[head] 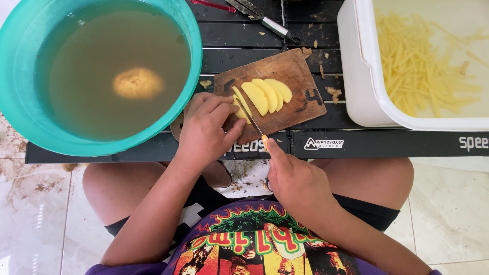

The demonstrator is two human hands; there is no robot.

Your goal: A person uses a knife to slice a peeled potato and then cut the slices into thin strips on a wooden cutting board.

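So the left hand [204,130] has its grip clamped down on the uncut end of a pale yellow peeled potato [242,108] on the small worn wooden cutting board [300,76], fingers curled over the top. The right hand [294,178] is wrapped tight around a small orange-handled knife [253,124], and the blade runs diagonally up and away from that grip, edge right beside the left fingertips. The flat oval potato slices [267,94] fan out just past the blade, leaning on each other, smooth and damp-looking. Everything sits on a black slatted table [244,56].
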